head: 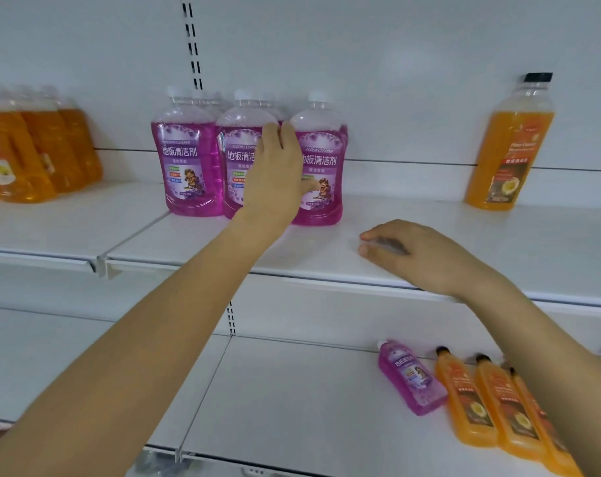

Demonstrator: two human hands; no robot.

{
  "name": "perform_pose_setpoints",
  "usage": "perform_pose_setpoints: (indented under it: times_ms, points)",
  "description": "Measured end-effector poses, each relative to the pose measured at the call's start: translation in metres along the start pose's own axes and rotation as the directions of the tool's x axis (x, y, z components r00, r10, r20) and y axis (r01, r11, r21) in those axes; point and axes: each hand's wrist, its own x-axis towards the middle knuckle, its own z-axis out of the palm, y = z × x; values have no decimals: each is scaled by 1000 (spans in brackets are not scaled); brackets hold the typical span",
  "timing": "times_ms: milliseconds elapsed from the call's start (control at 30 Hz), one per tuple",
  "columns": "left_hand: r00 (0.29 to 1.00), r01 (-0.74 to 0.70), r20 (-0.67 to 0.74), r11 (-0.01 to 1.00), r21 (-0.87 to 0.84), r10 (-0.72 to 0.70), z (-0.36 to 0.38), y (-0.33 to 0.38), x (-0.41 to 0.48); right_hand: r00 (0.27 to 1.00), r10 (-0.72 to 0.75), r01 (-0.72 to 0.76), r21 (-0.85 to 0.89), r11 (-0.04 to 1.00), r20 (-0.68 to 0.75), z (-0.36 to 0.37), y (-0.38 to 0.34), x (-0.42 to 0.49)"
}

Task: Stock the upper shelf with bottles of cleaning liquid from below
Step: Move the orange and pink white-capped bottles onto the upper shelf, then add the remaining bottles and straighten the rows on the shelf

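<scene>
On the upper shelf (412, 208) I have the bottle cluster (192, 160) at 11 o'clock, the jugs (27, 156) far off at 9, and a tall bottle (512, 149) alone at 2. My left hand (275, 173) lies against the cluster's front; my right hand (419, 253) rests on the shelf at the cluster's 4 o'clock. On the lower shelf (292, 390), at 5 o'clock, a single bottle (410, 378) sits just left of a three-bottle row (491, 407).

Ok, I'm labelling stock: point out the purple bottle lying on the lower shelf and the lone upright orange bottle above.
purple bottle (410, 373): head view, on its label.
upright orange bottle (511, 166): head view, on its label.
</scene>
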Motion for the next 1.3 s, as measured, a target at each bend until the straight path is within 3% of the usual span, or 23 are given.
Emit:
perform_pose_setpoints:
  times_ms: [167,300,533,767,833,1000,1100,1200,1300]
  points:
    - [999,1,-33,979,204,6,-2,-9,-4,998,-11,11,-3,1000,-55,0,0,-1]
    - [999,-41,-13,979,200,44,-8,-24,-10,978,-63,56,-40,998,-199,-1,-1,-5]
    - [981,-196,-13,981,11,196,-27,-53,-36,932,-156,105,-168,980,-327,11,-7,-37]
    - [934,-334,-185,931,-148,306,-27,-89,-116,814,-238,96,-282,955,-529,65,-23,-97]
    - [932,-329,-220,926,-185,287,-22,-102,-148,822,-200,59,-271,961,-534,89,-28,-117]
    - [979,-204,-76,933,-297,190,-1,-131,-246,927,20,-93,-179,979,-374,169,-29,-180]
    - [977,-30,191,949,-313,94,17,-142,-306,959,231,-253,-134,958,-165,216,-27,-222]
    - [828,199,559,951,-239,-33,34,-150,-359,881,456,-436,-159,886,127,250,-28,-256]
    - [647,247,761,956,-161,-39,49,-159,-400,735,554,-523,-194,830,391,273,-26,-284]
